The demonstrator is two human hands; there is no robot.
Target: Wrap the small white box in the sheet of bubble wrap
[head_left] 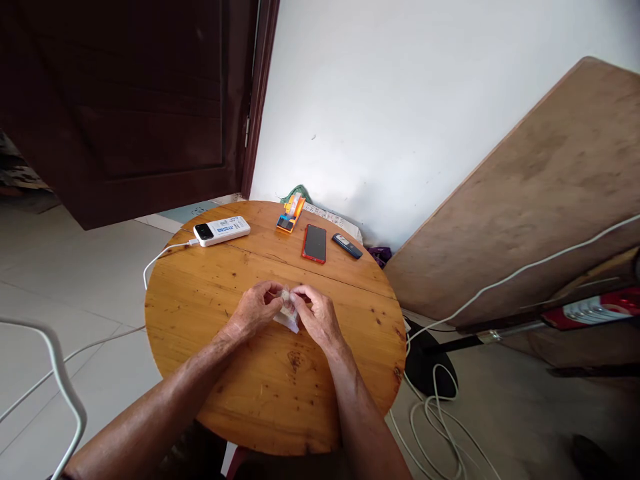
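Note:
A small clear plastic bag [287, 319] with pale contents lies near the middle of the round wooden table. My left hand [257, 307] pinches its upper left edge between thumb and fingers. From the other side, my right hand [316, 313] grips the upper right edge the same way. The fingertips of both hands nearly meet at the top of the bag. What is inside the bag is too small and partly hidden to make out.
On the wooden table [200, 300] are a white power bank [225, 230] with a cable, an orange tape dispenser [291, 215], a red-edged phone [314, 243] and a dark blue handheld device [347, 246]. White cables [440, 427] coil on the floor at right. A wall stands behind.

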